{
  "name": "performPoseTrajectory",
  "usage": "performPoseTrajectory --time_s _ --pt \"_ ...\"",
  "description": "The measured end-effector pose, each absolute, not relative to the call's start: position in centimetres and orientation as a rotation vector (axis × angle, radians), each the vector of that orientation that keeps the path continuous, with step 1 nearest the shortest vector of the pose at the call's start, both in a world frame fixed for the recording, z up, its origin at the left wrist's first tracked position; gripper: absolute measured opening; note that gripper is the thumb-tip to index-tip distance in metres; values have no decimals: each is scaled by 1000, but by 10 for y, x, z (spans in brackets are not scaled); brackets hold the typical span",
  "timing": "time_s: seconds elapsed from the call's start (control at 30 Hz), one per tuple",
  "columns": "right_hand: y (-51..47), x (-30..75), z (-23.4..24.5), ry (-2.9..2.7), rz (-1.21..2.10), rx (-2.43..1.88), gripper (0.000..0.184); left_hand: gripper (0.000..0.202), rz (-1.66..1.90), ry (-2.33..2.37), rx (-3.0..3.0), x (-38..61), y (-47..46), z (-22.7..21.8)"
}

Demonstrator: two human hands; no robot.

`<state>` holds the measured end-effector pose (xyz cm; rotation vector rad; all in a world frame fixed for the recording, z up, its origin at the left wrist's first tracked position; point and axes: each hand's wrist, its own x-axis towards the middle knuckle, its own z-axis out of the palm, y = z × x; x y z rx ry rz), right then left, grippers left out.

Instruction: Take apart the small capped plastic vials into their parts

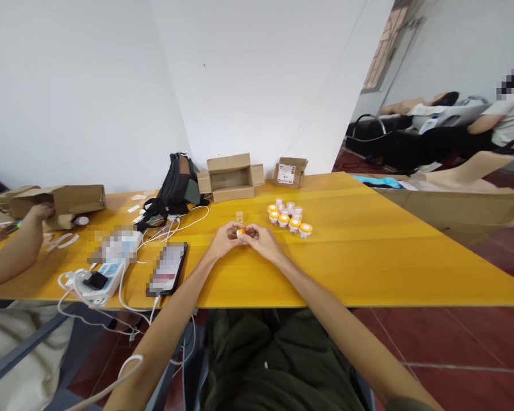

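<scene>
My left hand point(223, 242) and my right hand point(264, 243) meet over the table in front of me, fingers curled together. Between their fingertips is a small orange-and-white cap point(240, 233); whether a jar is under it is hidden by my fingers. Just beyond my hands stands a small clear jar point(239, 217). To the right, several little clear jars with orange-and-white caps point(284, 220) are grouped together. Several clear jars point(290, 207) without orange caps stand behind them.
On the yellow table point(368, 257), a phone point(168, 268) and a power strip point(107, 282) with white cables lie left. A black backpack point(175, 185), an open cardboard box point(233, 194) and a smaller box point(290, 173) stand behind. Another person's arm point(25, 245) reaches into a carton point(79, 202).
</scene>
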<state>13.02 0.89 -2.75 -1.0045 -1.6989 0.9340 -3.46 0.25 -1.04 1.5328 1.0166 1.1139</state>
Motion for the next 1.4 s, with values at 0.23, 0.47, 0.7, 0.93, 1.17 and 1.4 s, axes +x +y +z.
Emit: performPoseTrajectory --time_s 0.23,0.47,0.7,0.93,1.17,1.4 --pt "12 132 -28 -1593 1001 -954 20 44 1130 993 1497 -36 4 -13" --pt "8 131 -26 -1644 943 -948 16 50 1089 1002 1517 -37 3 -13" --pt "7 131 -26 -1726 761 -967 8 55 1094 1006 1489 -36 2 -12" --pt "1 130 -23 -1773 696 -977 6 57 1069 1005 1484 -37 3 -14" --pt "0 130 -22 -1827 633 -993 8 55 1063 1012 1495 -36 2 -15" --pt "0 132 -21 -1919 537 -1012 12 35 1108 1075 1693 -40 1 -12"
